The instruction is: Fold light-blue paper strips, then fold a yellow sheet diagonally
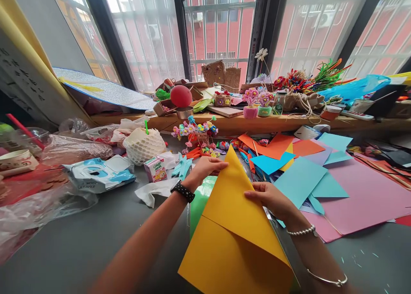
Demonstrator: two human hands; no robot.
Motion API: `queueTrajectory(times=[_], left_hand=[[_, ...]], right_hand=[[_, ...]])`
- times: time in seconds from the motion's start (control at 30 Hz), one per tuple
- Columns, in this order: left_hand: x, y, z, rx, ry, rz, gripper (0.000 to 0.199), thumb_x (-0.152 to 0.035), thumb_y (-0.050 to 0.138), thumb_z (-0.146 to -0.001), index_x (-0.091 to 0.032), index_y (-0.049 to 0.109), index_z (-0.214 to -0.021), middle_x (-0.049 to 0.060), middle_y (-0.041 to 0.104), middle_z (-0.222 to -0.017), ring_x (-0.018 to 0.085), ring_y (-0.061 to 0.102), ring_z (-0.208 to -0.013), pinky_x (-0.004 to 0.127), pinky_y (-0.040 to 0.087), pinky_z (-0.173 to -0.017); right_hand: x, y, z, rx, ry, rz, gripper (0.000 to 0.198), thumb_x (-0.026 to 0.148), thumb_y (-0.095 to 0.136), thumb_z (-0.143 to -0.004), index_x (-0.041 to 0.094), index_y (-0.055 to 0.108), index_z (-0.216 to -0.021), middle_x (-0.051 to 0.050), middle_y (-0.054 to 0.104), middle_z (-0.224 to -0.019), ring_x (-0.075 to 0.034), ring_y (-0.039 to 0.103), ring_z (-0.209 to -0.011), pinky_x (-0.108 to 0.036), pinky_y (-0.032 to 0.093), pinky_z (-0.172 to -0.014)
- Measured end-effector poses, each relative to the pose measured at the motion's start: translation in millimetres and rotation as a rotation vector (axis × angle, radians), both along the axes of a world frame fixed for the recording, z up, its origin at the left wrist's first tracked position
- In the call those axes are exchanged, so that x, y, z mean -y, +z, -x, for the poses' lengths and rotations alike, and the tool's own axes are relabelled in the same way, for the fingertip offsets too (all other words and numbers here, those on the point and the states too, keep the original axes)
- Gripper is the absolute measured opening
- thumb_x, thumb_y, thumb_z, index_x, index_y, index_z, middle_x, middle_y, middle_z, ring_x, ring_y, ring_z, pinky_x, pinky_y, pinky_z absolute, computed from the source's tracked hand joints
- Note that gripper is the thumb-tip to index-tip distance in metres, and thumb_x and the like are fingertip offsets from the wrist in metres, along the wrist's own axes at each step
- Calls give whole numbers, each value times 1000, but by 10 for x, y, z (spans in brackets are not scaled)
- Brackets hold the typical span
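Note:
A large sheet of yellow paper [231,204] is folded over on itself, with its pointed corner facing away from me. My left hand [208,170] pinches the left edge near that point. On the right edge, a little lower, my right hand [269,197] grips the paper between thumb and fingers. Under the yellow paper lies a green sheet [199,204], partly hidden. Beside my right hand are light blue paper pieces [300,180] on a big pink sheet [369,187].
Left of me lie a wipes pack [99,174], a small pink box [156,169], a coconut in foam netting [144,146] and plastic bags [77,148]. Orange paper [269,146] and crocheted flowers [195,131] sit ahead. A red balloon [181,96] rests on the cluttered windowsill [141,122].

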State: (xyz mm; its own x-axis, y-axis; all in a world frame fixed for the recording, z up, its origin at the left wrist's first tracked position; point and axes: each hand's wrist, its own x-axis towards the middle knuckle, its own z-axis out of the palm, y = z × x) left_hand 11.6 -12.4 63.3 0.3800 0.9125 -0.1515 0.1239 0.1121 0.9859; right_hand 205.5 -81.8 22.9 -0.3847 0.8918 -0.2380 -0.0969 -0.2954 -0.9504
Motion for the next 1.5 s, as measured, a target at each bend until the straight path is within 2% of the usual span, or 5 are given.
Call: queueTrajectory(times=[0.43, 0.9, 1.2, 1.33, 1.5], left_hand=[[501, -264, 379, -208, 9, 176, 32, -38, 66, -53, -11, 65, -70, 4, 64, -64, 13, 57, -62, 25, 45, -62], [561, -295, 431, -261, -21, 153, 31, -39, 66, -53, -11, 64, -67, 3, 62, -62, 11, 54, -56, 23, 44, -58], [439, -368, 584, -312, 21, 116, 33, -40, 66, -52, -11, 64, -67, 5, 62, -63, 12, 55, -58, 24, 44, -59], [369, -374, 619, -355, 11, 123, 34, -40, 67, -49, -10, 64, -64, 4, 61, -60, 11, 54, -54, 23, 43, -57], [290, -380, 596, -420, 9, 93, 38, -43, 66, -46, -9, 64, -63, 2, 58, -54, 10, 50, -50, 22, 41, -52]], right_hand=[[-61, -114, -41, 53, -29, 54, 28, 29, 65, -61, 14, 62, -83, -5, 66, -80, -17, 62, -71, -23, 48, -61], [-85, -192, -16, 133, 7, 0, 33, 35, 62, -63, 13, 60, -87, -8, 65, -86, -21, 61, -76, -30, 49, -67], [-53, -109, 102, 550, -220, -568, 45, 42, 49, -73, 17, 48, -109, -10, 52, -113, -21, 49, -103, -35, 43, -84], [64, -97, 175, 798, 4, -897, 39, 39, 39, -80, 23, 46, -115, -4, 47, -121, -21, 30, -119, -42, 26, -98], [139, -218, 250, 961, 223, -1006, 42, 38, 28, -85, 21, 39, -122, -4, 34, -130, -20, 20, -123, -40, 26, -99]])
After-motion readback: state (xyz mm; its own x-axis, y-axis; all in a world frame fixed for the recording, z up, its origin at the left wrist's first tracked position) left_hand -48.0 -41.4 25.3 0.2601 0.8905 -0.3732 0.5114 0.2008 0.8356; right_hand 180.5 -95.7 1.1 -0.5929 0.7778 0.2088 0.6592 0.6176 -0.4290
